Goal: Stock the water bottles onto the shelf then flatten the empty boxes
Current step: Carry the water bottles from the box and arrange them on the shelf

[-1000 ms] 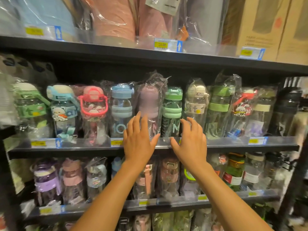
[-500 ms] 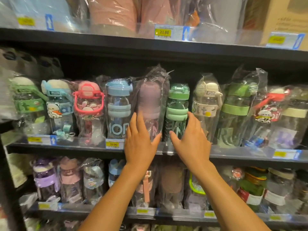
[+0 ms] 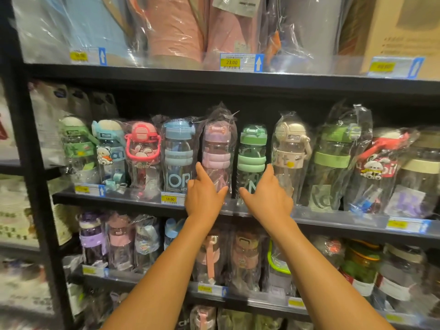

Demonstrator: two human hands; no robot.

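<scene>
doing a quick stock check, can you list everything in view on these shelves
middle-row bottles: about ten, green, blue, pink, cream, bagged, middle shelf
pink bottle: one, pink, mid-row
green bottle: one, green, just right of the pink one
lower-row bottles: several, purple, pink, green, shelf below
wrapped items: at least three, blue, pink, grey, top shelf
cardboard box: one, brown, top right
price tags: several, yellow, shelf edges
shelving: one, black
left hand: against pink bottle
right hand: against green bottle

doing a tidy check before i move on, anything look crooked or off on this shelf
Mostly neat. On the middle shelf, the red-strapped bottle far right looks tilted, unlike the upright pink-lidded bottle at centre; wide-angle distortion may exaggerate it.
</scene>
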